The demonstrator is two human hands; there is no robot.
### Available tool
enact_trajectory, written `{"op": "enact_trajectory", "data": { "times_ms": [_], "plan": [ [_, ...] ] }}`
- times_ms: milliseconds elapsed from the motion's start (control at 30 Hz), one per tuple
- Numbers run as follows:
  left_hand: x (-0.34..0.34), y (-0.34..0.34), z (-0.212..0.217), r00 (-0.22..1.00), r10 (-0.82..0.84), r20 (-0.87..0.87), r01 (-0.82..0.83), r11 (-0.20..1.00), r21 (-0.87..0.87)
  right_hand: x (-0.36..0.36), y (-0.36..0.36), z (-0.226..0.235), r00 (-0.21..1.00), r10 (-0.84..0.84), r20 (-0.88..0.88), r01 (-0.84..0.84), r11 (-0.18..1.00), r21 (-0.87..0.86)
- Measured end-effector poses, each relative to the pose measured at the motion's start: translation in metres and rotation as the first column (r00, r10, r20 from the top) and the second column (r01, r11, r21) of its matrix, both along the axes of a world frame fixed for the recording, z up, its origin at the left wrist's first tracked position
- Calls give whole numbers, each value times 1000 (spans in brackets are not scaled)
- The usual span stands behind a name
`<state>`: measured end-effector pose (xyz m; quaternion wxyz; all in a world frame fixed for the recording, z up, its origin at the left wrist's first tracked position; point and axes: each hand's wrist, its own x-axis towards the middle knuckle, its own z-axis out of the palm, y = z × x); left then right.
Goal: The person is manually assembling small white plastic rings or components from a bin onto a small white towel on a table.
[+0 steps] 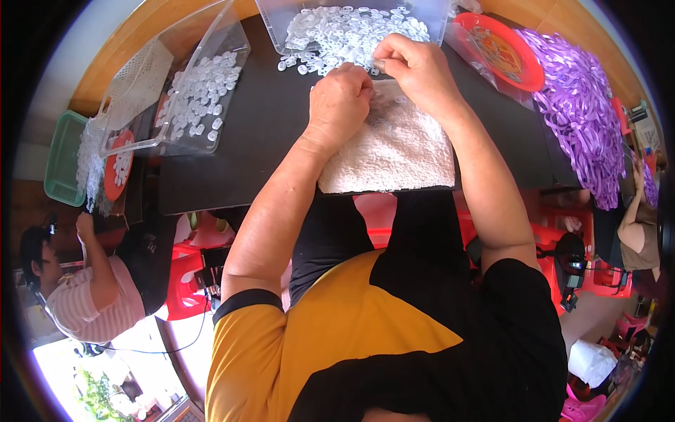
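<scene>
My left hand [340, 104] is closed, knuckles up, over the left edge of a pale towel [394, 151] on the dark table. Its fingertips are tucked out of sight. To its right, my right hand [416, 69] has thumb and forefinger pinched together above the towel's far edge. Whatever either hand holds is too small or hidden to tell. Just beyond them, small white plastic pieces with holes [344, 35] fill a clear bin [271, 28] lying with its open side towards me. Some of the pieces spill onto the table near my fingers.
Another clear bin [211, 144] with white pieces stands at the left. Far right are a red plate [531, 63] and a heap of purple ribbons [580, 119]. A green basket [60, 158] and a co-worker [95, 288] are on the left; another person [636, 228] is at right.
</scene>
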<state>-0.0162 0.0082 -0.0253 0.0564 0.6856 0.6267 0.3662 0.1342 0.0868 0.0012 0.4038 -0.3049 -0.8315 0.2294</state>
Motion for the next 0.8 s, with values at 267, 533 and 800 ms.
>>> {"op": "enact_trajectory", "data": {
  "times_ms": [267,533,800],
  "plan": [
    [2,-1,4,998,-8,59,10,999,-35,-1,0,3,1000,8,-11,-8,1000,-7],
    [-1,-9,28,522,47,852,214,959,-184,0,3,3,950,187,-250,-237,953,-189],
    [-2,-9,29,438,61,897,213,962,-170,2,-5,11,959,218,-181,-266,910,-318]
  ]
}}
